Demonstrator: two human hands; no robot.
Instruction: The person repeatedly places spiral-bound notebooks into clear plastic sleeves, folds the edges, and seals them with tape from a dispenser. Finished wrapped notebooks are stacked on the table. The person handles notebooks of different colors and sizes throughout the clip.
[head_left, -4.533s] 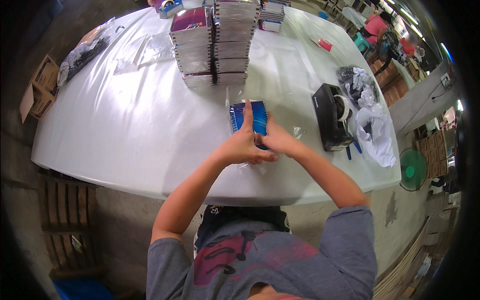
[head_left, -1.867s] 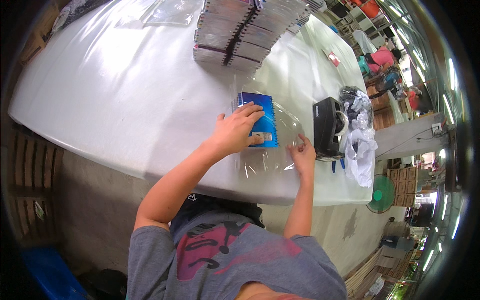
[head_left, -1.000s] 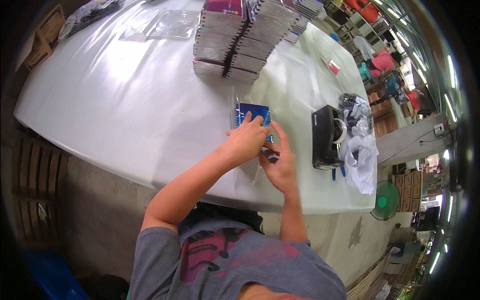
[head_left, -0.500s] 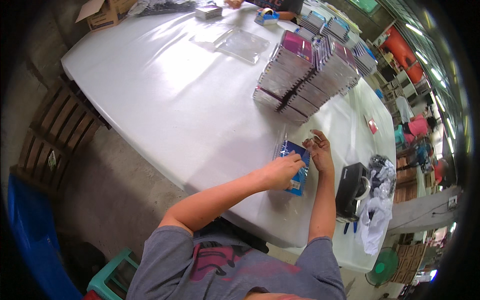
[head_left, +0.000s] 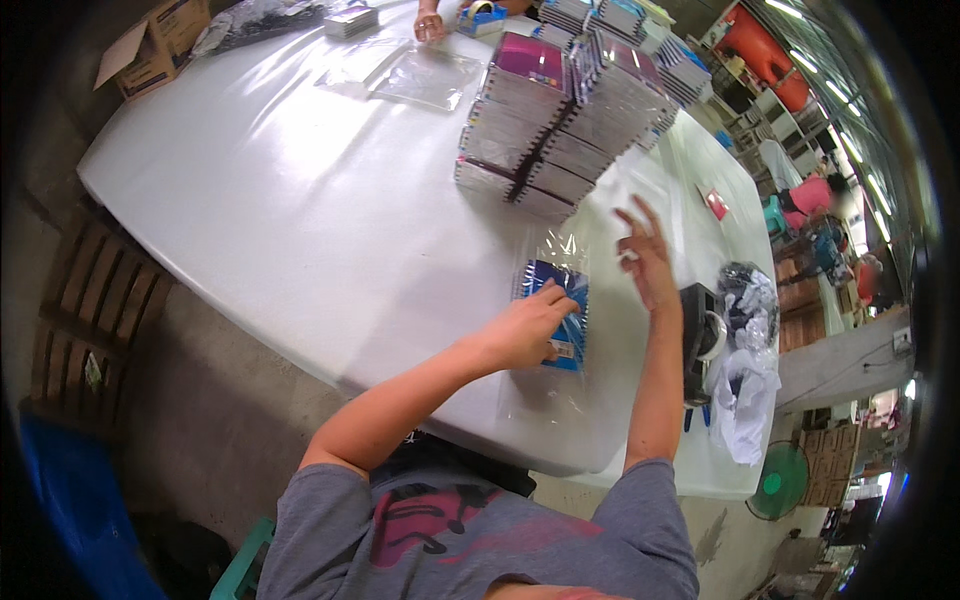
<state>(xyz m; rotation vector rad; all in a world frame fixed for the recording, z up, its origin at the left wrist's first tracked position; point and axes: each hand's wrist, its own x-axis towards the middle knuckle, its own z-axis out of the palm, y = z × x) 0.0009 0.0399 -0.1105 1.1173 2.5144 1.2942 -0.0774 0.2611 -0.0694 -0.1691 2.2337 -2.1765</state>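
A blue spiral notebook (head_left: 572,350) lies on the white table inside a clear plastic sleeve (head_left: 545,400) that reaches beyond it at both ends. My left hand (head_left: 535,322) rests over the notebook, holding it down with bent fingers and thumb. To its right, my right hand (head_left: 648,262) is raised off the notebook, fingers spread, and nothing shows in it. A black tape dispenser (head_left: 697,340) with a roll of clear tape stands right of my right forearm.
Tall stacks of plastic-wrapped spiral notebooks (head_left: 530,110) stand beyond my hands. Clear plastic (head_left: 425,80) lies farther left. Another person's hand (head_left: 429,27) is at the far edge near a blue tape dispenser (head_left: 481,18). Crumpled plastic (head_left: 745,390) lies on the right.
My right hand has left the notebook's upper right edge and opened up. My left hand stays on the notebook. Another person's hand now reaches farther onto the table, and the view has shifted.
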